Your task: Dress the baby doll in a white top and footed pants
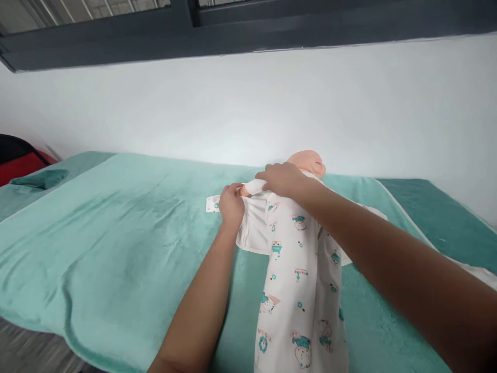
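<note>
Pinching the small arm (244, 191) of a baby doll (307, 161) with closed fingertips of the left hand (232, 199), just beyond the end of a white sleeve (255, 186). Reaching across with the right hand (282, 178), with bent fingers over the sleeve's upper part, near the doll's head; impossible to tell whether gripping cloth or merely resting there. Shown lying on a pale teal blanket (128, 233) below a white wall (194, 103), with the doll's face turned rightward. Also visible: a long white garment (289, 259), printed with bears, stretching from the doll's neck toward the camera.
</note>
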`<action>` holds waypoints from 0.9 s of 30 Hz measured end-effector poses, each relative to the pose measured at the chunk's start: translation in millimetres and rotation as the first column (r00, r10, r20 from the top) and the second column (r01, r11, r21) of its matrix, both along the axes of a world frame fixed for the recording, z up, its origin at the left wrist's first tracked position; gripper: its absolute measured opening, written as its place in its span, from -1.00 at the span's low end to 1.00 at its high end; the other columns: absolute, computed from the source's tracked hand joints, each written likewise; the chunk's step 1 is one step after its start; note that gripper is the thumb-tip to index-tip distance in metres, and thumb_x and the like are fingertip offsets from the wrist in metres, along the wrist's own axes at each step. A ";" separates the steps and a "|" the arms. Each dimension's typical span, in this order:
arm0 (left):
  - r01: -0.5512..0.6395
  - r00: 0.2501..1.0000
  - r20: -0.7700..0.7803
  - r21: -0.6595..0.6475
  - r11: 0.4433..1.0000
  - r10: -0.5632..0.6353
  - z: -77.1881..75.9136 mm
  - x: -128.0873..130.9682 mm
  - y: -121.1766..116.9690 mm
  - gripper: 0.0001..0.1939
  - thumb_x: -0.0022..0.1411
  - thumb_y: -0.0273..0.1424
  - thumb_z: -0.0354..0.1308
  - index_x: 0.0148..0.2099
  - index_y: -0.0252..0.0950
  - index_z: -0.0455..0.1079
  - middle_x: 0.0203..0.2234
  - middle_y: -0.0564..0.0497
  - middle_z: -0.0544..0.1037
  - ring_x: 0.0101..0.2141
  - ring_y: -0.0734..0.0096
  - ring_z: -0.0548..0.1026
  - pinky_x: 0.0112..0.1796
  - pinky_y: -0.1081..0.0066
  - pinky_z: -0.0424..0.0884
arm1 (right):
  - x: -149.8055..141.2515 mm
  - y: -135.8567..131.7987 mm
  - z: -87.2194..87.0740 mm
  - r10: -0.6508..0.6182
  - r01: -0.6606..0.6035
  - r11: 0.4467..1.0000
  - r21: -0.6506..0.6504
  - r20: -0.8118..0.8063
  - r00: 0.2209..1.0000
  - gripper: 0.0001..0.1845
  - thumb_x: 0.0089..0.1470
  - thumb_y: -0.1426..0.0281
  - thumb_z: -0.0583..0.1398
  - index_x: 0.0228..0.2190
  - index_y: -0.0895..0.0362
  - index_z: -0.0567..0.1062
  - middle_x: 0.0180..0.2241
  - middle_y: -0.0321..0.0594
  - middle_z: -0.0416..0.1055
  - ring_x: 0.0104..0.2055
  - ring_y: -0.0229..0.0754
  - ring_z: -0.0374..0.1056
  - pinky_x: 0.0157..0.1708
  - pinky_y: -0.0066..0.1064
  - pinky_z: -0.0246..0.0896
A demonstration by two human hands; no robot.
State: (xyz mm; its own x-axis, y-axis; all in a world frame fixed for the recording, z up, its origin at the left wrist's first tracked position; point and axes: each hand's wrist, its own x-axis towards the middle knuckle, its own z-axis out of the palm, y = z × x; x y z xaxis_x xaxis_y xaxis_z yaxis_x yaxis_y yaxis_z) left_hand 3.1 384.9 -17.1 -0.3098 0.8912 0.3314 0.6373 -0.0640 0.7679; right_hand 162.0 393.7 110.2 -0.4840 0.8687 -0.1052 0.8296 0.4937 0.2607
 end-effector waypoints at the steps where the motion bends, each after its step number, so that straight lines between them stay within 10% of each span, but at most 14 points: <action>1: 0.002 1.000 0.029 0.006 1.000 -0.002 -1.0 -1.3 0.4 -0.56 0.21 -0.60 -0.08 -0.06 -0.20 0.55 -0.11 -0.06 0.60 -0.09 0.25 0.56 -0.07 0.33 0.43 | 5.0 -2.4 6.1 -0.015 0.015 1.000 0.010 0.004 1.000 -0.75 0.29 0.32 0.13 -0.04 0.04 0.51 -0.13 -0.06 0.48 -0.15 -0.01 0.42 -0.24 -0.28 0.11; 7: -0.024 0.990 0.142 0.049 0.998 0.017 -7.3 -9.7 -1.8 -0.55 0.15 -0.63 -0.11 -0.09 -0.27 0.55 -0.13 -0.09 0.59 -0.11 0.26 0.56 -0.04 0.32 0.46 | 17.7 -14.4 26.8 -0.141 0.142 0.987 0.075 -0.015 0.990 -0.73 0.32 0.27 0.10 -0.05 0.04 0.52 -0.15 -0.05 0.48 -0.17 0.01 0.42 -0.23 -0.24 0.13; 16: 0.038 0.919 -0.393 0.053 0.998 -0.014 9.0 -2.5 -10.1 -0.37 0.20 -0.61 0.03 0.28 -0.08 0.29 0.21 -0.08 0.42 0.28 0.03 0.26 0.32 -0.22 0.01 | -26.9 -1.6 -17.2 0.018 -0.015 0.999 0.034 -0.103 0.994 -0.67 0.30 0.27 0.14 0.05 0.03 0.47 -0.05 -0.01 0.48 -0.05 0.06 0.44 -0.17 -0.24 0.16; 22: -0.032 0.902 -0.432 -0.080 0.996 -0.005 9.2 -6.5 -9.5 -0.55 0.34 -0.45 0.02 0.23 -0.06 0.37 0.12 -0.06 0.50 0.15 0.08 0.39 0.33 -0.18 -0.01 | -33.8 0.3 -22.0 -0.003 -0.005 0.999 -0.040 -0.194 0.981 -0.64 0.28 0.29 0.16 0.07 0.06 0.47 0.02 -0.01 0.48 0.03 0.10 0.42 -0.08 -0.18 0.25; 27: -0.146 0.910 -0.403 -0.082 0.986 0.101 4.0 -9.6 -7.5 -0.57 0.33 -0.45 0.03 0.20 -0.10 0.40 0.14 -0.08 0.48 0.16 0.02 0.38 0.32 -0.25 -0.02 | 12.6 -12.4 -26.8 -0.079 0.069 0.997 -0.041 -0.632 0.771 -0.59 0.33 0.31 0.04 0.13 0.05 0.45 0.16 -0.13 0.44 0.18 0.01 0.35 0.12 -0.17 0.23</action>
